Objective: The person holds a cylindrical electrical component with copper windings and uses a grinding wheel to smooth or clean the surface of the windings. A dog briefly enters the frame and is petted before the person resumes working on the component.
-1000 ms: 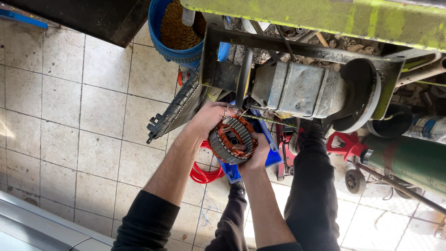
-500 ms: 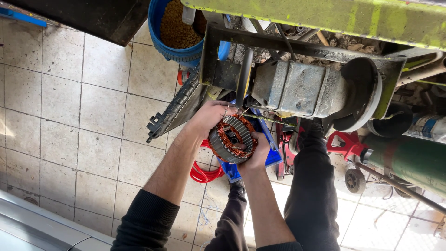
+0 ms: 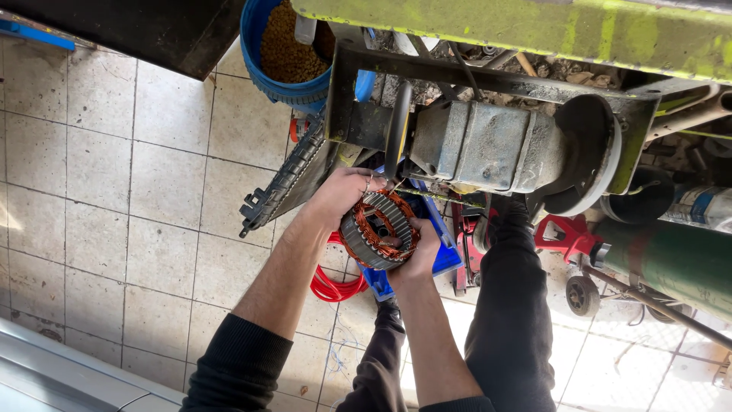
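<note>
Holding a round stator [image 3: 379, 230] w/ copper windings in both hands, the person stands over a tiled floor [image 3: 114, 191], just below the grey metal machine body [image 3: 488, 145] on the bench edge. Left hand [image 3: 345, 194] wraps the stator's upper-left rim, fingers curled tight on it; right hand [image 3: 419, 252] cups the lower-right rim from beneath, thumb pressed on the edge. Stator is tilted, open face up toward the camera. Below the stator: red coiled cable [image 3: 332, 284] and blue tray [image 3: 435, 248]; blue bucket [image 3: 286, 53] sits up-left of the machine. Step looks like inspecting/turning the windings. Next move prob. calls for steady two-hand grip while rotating, w/o snagging the copper wire.
</note>
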